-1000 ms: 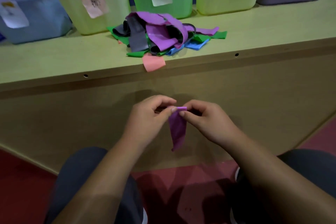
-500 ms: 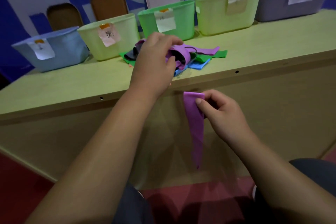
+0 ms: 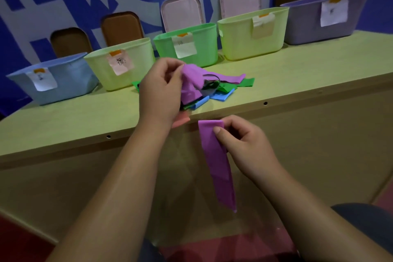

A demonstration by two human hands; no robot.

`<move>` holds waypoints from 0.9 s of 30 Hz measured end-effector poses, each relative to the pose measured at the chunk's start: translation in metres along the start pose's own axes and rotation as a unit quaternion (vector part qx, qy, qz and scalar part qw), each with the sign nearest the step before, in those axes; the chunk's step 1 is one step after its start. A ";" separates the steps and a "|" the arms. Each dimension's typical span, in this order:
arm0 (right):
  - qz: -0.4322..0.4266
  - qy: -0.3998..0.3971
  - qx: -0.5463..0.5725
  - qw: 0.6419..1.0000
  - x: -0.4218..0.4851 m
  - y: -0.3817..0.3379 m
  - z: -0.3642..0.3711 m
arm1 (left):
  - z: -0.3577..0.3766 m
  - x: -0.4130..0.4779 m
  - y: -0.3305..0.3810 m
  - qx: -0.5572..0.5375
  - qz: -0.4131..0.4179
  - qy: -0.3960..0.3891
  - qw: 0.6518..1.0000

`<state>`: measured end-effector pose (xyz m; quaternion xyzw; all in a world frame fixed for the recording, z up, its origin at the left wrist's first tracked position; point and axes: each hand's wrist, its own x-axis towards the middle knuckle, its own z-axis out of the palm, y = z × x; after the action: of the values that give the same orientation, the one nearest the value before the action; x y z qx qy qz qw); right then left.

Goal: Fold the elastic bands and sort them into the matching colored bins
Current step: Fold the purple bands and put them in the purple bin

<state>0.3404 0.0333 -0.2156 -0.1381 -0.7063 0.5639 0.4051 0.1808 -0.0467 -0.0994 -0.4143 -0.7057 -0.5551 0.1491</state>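
Your right hand (image 3: 244,144) pinches a folded purple band (image 3: 214,155), not yet binned, while your left hand (image 3: 161,93) grips a second purple band (image 3: 191,83) from the pile (image 3: 225,91) (several lie unsorted).

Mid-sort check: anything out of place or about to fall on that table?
A pink band overhangs the front edge of the table, just below the pile of bands; it might slip off. Nothing else stands out.

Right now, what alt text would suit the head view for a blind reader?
A person's right hand pinches a purple elastic band hanging in front of the pale green table, while the left hand grips a second purple band atop a mixed-colour pile on it. Five labelled plastic bins line the back.
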 end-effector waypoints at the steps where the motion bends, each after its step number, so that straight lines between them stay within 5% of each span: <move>1: -0.003 -0.005 0.006 1.000 0.000 -0.001 0.001 | -0.004 -0.003 0.004 -0.023 0.002 0.015 1.000; 6: -0.010 -0.016 0.053 0.998 -0.006 -0.009 0.002 | -0.032 -0.031 0.017 -0.078 0.064 0.060 0.993; 12: 0.050 0.002 0.132 0.990 -0.013 -0.015 0.005 | -0.055 -0.094 0.010 -0.001 0.145 0.061 0.988; 20: 0.149 -0.022 0.118 0.981 -0.024 -0.003 0.016 | -0.043 -0.144 -0.028 -0.033 -0.158 -0.011 0.987; 27: 0.193 -0.045 0.076 0.977 -0.033 0.004 0.019 | -0.029 -0.160 -0.061 -0.104 -0.286 -0.078 0.949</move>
<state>0.3462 0.0003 -0.2336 -0.2152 -0.6387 0.6894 0.2655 0.2258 -0.1421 -0.2371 -0.2500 -0.7423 -0.6109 -0.1150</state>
